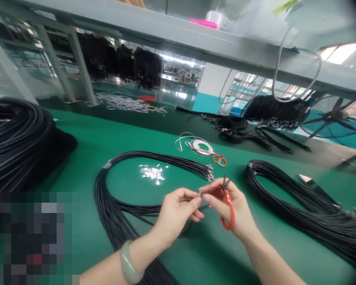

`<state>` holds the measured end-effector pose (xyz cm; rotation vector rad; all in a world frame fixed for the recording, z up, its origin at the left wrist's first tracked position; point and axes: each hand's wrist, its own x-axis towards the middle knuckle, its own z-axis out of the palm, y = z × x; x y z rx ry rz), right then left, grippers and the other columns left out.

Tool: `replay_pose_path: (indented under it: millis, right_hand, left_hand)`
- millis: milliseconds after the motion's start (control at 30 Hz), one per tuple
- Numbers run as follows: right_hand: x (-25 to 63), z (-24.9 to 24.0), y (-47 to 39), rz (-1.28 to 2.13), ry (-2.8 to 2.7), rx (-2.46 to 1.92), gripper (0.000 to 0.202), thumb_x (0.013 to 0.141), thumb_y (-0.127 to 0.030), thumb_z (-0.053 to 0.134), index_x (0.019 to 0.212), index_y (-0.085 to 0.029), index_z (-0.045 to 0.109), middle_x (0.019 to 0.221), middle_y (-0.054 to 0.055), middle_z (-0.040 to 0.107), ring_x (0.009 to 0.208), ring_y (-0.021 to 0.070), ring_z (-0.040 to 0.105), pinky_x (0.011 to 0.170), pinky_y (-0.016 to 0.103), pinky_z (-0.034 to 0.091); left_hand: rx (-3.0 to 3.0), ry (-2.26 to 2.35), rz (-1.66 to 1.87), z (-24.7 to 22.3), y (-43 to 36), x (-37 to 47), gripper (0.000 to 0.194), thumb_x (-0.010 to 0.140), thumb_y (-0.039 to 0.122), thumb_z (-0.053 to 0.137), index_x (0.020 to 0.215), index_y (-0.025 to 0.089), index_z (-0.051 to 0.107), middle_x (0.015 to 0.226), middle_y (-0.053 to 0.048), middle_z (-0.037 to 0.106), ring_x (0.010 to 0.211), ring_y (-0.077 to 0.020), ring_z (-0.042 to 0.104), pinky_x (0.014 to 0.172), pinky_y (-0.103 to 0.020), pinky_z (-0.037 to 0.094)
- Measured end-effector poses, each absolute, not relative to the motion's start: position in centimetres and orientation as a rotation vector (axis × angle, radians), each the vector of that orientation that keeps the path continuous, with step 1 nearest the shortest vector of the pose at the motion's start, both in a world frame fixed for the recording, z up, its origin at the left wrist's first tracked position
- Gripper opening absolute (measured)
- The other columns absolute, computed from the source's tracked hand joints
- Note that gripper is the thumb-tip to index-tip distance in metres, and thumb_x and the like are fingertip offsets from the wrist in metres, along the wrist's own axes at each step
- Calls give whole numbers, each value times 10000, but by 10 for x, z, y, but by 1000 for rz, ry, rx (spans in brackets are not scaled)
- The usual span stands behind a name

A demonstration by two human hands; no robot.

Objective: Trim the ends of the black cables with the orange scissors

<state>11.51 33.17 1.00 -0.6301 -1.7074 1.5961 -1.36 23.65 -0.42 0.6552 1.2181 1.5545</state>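
Inside the right hand [240,208], the grip holds scissors [228,196] near-to-far, blades [225,183] pointing away.

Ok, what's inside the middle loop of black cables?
Small shiny pieces lie scattered there on the green table. The left hand covers part of the lower cables; what lies directly beneath it can't be seen.
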Motion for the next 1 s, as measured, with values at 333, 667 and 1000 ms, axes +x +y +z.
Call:
replay_pose_path:
  millis: [333, 667, 1000]
  right_hand:
    - [125, 13, 322, 1600, -1657, -676, 278, 746, -199, 786, 909, -227, 562, 793, -6, 680, 719, 133, 606, 663, 252, 505]
    - [122, 11, 315, 1540, -1629, -643, 254, 768, -189, 757, 914, -240, 556, 790, -23, 665, 700, 116, 592, 641, 233, 496]
    - [124, 14, 313, 1374, -1687, -673, 198, 804, -228, 720, 900, -237, 547, 810, -9, 670, 735, 139, 619, 679, 249, 505]
  left_hand:
    - [658, 1183, 1558, -9, 235, -3, 277, 722, 320, 786, 823, 122, 621, 581, -9, 682, 556, -129, 673, 527, -193, 538]
    - [667, 1212, 1608, -2, 230, -3, 195, 780, 309, 742, 832, 133, 674, 712, -22, 720, 624, -124, 698, 610, -190, 546]
    - [770, 1141, 1614, -5, 228, -3, 154, 875, 298, 640, 877, 157, 581, 823, -31, 722, 741, -152, 711, 728, -262, 567]
